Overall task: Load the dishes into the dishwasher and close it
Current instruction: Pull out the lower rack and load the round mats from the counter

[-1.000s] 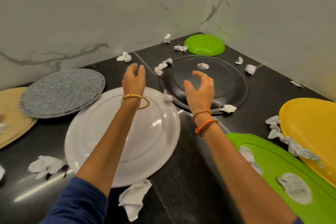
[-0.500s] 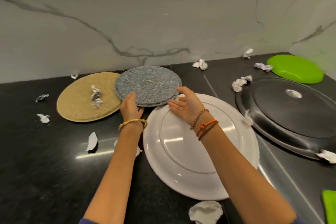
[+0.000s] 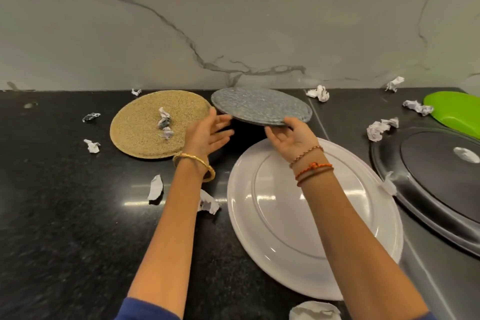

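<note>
Hands come first, from left to right. The left hand (image 3: pixel 207 132) is spread open with its fingers straight, and they reach under the left edge of the grey speckled plate (image 3: pixel 261 106). I cannot tell if they touch it. A gold bangle (image 3: pixel 194 165) sits on that wrist. The right hand (image 3: pixel 292 136) holds the near edge of the grey speckled plate, with the thumb on top and the fingers underneath. The plate is lifted and tilted above the black counter (image 3: pixel 65 215), with a dark shadow below it. Thread bracelets (image 3: pixel 311 166) wrap the right wrist.

Far left on the counter lie small crumpled paper bits (image 3: pixel 91 145). Next is a tan speckled plate (image 3: pixel 145 125) lying flat with a twisted paper scrap (image 3: pixel 164 122) on it. The grey plate's left edge hangs just over the tan one. More paper (image 3: pixel 155 187) lies near the left arm. A big white plate (image 3: pixel 311 221) lies upside down under the right arm. To the right is a big black plate (image 3: pixel 428 184), also upside down, with a worn pale sticker that I cannot read. A green dish (image 3: pixel 457 109) sits in the far right corner. Behind everything stands a marble wall (image 3: pixel 233 21) with grey veins.
</note>
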Motion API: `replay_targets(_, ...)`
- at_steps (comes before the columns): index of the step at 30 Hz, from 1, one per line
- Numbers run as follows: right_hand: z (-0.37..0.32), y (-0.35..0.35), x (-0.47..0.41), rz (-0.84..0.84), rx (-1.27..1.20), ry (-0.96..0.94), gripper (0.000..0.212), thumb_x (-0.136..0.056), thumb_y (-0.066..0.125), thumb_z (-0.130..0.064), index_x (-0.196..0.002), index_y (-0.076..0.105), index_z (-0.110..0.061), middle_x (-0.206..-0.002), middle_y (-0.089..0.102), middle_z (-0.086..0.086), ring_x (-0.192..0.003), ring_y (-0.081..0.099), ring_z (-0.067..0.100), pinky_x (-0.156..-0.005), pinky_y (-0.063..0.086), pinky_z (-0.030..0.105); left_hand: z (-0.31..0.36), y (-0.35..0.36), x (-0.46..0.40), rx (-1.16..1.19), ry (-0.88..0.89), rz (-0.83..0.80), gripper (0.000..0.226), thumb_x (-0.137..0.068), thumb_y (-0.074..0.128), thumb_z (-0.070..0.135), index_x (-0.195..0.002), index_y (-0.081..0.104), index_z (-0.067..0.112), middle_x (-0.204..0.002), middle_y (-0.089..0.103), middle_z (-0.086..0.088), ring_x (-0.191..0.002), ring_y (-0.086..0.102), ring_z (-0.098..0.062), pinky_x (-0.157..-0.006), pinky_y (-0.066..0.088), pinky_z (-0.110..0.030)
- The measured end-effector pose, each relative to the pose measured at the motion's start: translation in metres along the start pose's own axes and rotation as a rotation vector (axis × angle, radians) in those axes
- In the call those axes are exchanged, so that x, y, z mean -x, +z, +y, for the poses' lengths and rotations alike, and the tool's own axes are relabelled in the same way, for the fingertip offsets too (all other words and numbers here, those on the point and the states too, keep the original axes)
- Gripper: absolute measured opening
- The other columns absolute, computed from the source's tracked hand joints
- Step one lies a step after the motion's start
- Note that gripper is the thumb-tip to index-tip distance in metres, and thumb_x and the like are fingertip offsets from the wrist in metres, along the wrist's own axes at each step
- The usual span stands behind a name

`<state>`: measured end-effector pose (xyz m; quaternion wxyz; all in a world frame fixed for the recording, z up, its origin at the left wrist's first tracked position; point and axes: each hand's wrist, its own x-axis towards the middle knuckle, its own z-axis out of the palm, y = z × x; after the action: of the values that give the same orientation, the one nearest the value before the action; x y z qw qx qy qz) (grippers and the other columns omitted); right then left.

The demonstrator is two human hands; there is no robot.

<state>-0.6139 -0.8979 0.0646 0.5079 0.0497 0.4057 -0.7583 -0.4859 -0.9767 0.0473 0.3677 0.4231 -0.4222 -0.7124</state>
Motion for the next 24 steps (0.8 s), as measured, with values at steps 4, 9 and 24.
replay_targets(4,-0.008,-0.008,0.005,0.065,-0.119,-0.055,0.020,-0.095,0.041,-0.007,-0.076,0.046,-0.006,-0.081,0.053,0.008,-0.084,0.057,0.021,-0.079,0.052,0.025,0.008,-0.033,-0.010,0.118,0.207,0.638,0.022,-0.084,0.057,0.009,-0.106,0.060,0.009,-0.095,0.060,-0.001,-0.091,0.058,-0.020,-0.069,0.049,-0.026)
replay_targets(9,-0.001,-0.010,0.008,0.066,-0.147,-0.032,0.018,-0.093,0.044,-0.004,-0.076,0.047,-0.005,-0.079,0.050,0.010,-0.070,0.051,0.018,-0.039,0.048,0.015,0.014,-0.053,-0.004,0.135,0.181,1.036,0.048,-0.079,0.050,0.006,-0.124,0.040,0.014,-0.143,0.023,-0.008,-0.122,0.036,-0.024,-0.091,0.036,-0.032)
replay_targets(24,-0.001,-0.018,0.009,0.083,-0.030,-0.087,0.016,-0.094,0.046,-0.011,-0.079,0.049,-0.010,-0.079,0.051,0.005,-0.070,0.049,0.016,-0.040,0.046,0.012,0.026,-0.040,-0.003,0.079,0.336,0.518,0.010,-0.091,0.050,0.008,-0.087,0.057,0.013,-0.084,0.059,-0.006,-0.067,0.048,-0.012,-0.054,0.045,-0.026)
